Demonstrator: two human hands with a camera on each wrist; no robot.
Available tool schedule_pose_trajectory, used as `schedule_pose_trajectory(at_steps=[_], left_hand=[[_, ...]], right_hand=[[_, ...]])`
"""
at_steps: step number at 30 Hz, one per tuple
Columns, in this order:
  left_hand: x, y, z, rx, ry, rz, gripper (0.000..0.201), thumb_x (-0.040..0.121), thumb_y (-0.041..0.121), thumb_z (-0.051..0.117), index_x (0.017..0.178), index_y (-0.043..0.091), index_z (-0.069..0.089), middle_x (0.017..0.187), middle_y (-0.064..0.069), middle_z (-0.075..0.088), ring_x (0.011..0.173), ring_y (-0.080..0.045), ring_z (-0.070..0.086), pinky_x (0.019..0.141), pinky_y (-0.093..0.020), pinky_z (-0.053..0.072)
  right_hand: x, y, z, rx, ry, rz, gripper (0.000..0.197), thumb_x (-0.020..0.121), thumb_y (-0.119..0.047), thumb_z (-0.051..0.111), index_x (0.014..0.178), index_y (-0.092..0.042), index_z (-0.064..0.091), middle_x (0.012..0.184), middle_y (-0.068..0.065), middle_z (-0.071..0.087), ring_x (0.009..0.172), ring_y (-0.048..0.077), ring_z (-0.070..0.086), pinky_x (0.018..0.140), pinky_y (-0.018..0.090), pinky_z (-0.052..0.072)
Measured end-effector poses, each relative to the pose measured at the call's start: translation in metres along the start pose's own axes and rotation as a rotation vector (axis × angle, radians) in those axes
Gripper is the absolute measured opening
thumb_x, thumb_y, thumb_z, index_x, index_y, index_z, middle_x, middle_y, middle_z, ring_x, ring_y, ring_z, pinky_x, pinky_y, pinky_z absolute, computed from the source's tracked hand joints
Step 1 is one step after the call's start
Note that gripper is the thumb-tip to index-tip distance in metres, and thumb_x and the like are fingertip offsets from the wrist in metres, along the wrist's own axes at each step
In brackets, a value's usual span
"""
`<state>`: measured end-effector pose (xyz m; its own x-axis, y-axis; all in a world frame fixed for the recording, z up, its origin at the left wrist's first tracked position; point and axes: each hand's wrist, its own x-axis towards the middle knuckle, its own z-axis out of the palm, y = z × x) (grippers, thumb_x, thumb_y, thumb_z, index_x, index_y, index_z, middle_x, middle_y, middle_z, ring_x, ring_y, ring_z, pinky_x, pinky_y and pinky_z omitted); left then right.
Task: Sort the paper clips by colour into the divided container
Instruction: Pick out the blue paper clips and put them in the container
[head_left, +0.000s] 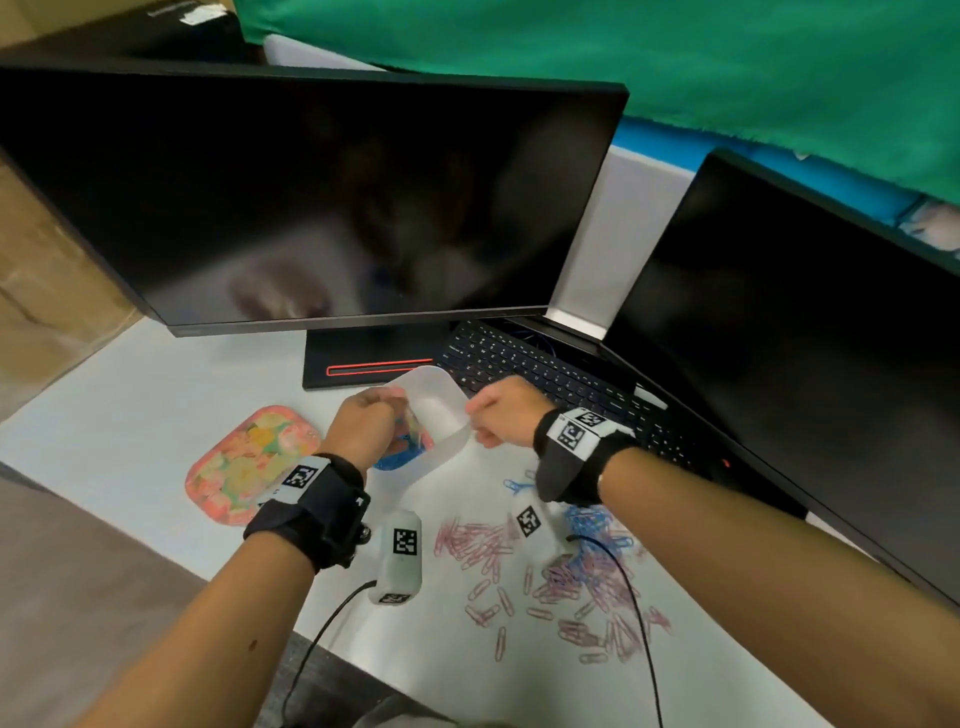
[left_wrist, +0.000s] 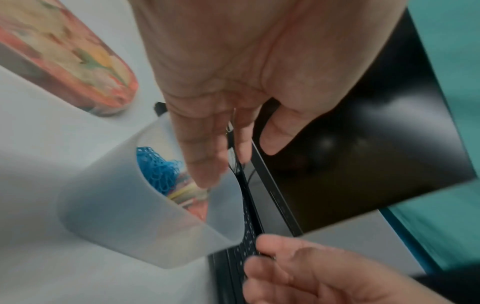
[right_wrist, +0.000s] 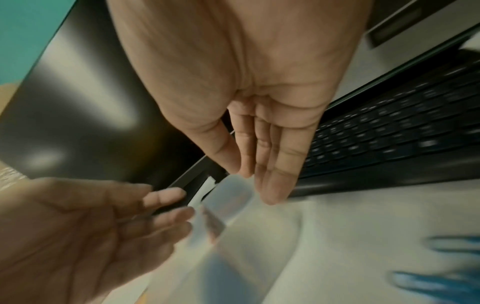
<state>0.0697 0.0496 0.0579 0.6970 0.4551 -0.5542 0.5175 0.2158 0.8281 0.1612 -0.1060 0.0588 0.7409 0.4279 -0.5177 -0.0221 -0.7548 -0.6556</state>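
Observation:
A translucent white container (head_left: 436, 415) stands tilted on the white desk, between my two hands. My left hand (head_left: 363, 421) is at its left rim, and in the left wrist view its straight fingers (left_wrist: 207, 164) reach over the container's wall (left_wrist: 116, 205). Blue paper clips (left_wrist: 155, 166) and some yellow and pink ones lie inside. My right hand (head_left: 488, 415) is at the right side, with straight fingers (right_wrist: 272, 174) just above the container (right_wrist: 228, 197). Loose pink clips (head_left: 478, 540) and blue clips (head_left: 592, 525) are scattered on the desk near me.
A floral tray (head_left: 249, 462) lies left of the container. A large dark monitor (head_left: 311, 197) with its stand, a keyboard (head_left: 545, 369) and a second monitor (head_left: 805, 338) stand close behind. Black cables (head_left: 639, 613) cross the clip pile. The desk's front edge runs at lower left.

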Motion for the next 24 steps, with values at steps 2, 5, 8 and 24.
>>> schedule_pose_trajectory(at_steps=[2,5,8,24], left_hand=[[-0.005,-0.004,0.015,0.091,-0.099,0.07,0.022,0.093,-0.001,0.046,0.097,0.009,0.065,0.092,-0.011,0.062,0.069,-0.022,0.06,0.059,-0.028,0.054],[-0.01,-0.017,0.039,0.345,-0.242,0.186,0.027,0.09,-0.002,0.046,0.085,0.016,0.066,0.085,-0.006,0.067,0.067,-0.016,0.061,0.059,-0.028,0.051],[-0.009,-0.035,0.061,0.593,-0.309,0.266,0.023,0.084,0.004,0.055,0.076,0.022,0.067,0.077,0.001,0.067,0.07,-0.017,0.062,0.064,-0.025,0.048],[0.013,-0.083,0.126,1.422,-0.444,0.504,0.03,0.088,0.015,0.052,0.117,0.021,0.061,0.119,-0.004,0.053,0.106,-0.027,0.059,0.09,-0.036,0.051]], right_hand=[[-0.015,0.028,-0.014,0.065,0.06,0.071,0.022,0.09,-0.002,0.053,0.105,-0.006,0.068,0.095,0.011,0.07,0.077,0.017,0.066,0.074,0.028,0.059],[-0.036,0.075,-0.027,0.046,0.107,0.134,0.02,0.09,-0.003,0.053,0.099,-0.013,0.067,0.088,0.007,0.07,0.074,0.015,0.066,0.065,0.024,0.056],[-0.052,0.118,-0.031,-0.009,0.16,0.187,0.019,0.09,-0.006,0.054,0.083,-0.019,0.065,0.076,0.002,0.067,0.067,0.017,0.064,0.061,0.028,0.056],[-0.093,0.209,-0.017,-0.25,0.313,0.144,0.024,0.087,-0.009,0.052,0.106,-0.018,0.063,0.103,0.0,0.056,0.092,0.019,0.058,0.082,0.027,0.048]])
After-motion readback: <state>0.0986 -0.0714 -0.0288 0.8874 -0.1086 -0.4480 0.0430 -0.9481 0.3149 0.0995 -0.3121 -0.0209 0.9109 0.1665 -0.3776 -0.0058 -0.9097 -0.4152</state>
